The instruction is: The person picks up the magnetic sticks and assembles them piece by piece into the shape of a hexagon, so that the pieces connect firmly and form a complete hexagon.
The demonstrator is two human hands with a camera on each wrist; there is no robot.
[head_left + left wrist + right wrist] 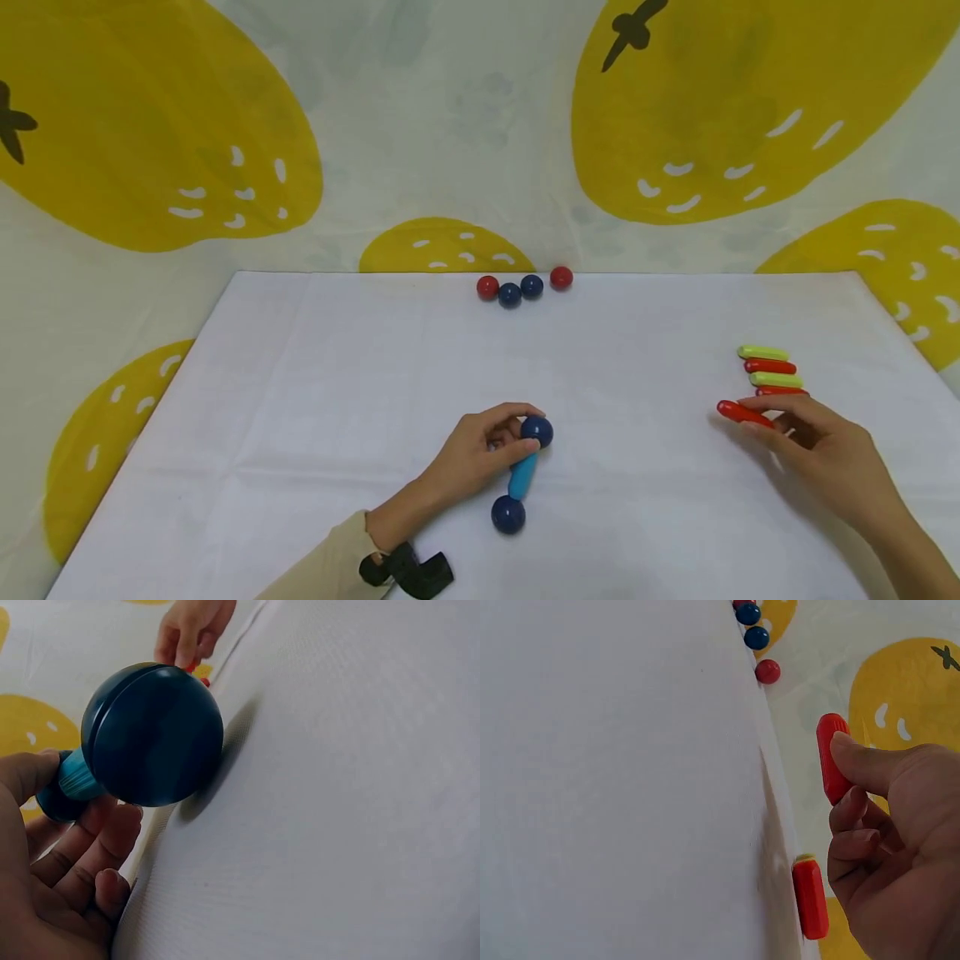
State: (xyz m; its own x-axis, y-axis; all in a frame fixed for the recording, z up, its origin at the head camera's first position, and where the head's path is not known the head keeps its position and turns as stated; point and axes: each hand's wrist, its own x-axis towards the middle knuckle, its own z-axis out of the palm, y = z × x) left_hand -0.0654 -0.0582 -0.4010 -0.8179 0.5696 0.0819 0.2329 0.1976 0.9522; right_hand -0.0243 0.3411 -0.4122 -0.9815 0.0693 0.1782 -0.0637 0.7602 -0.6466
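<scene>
My left hand (480, 446) pinches a dark blue ball (537, 431) between thumb and fingers. A light blue rod (522, 476) joins that ball to a second dark blue ball (508, 515), which lies nearer to me. In the left wrist view the nearer ball (161, 739) looms large and covers part of the rod. Over on the right, my right hand (825, 450) pinches a red rod (742, 413) by thumb and fingertips, just in front of a row of rods. The right wrist view shows the thumb lying along this red rod (832, 759).
Red and yellow-green rods, among them a yellow-green one (763, 353) and a red one (770, 367), lie stacked in a row at right. Along the far table edge sit two red balls, one at the right end (561, 278), and two dark blue balls (510, 295). A white cloth (300, 400) covers the table.
</scene>
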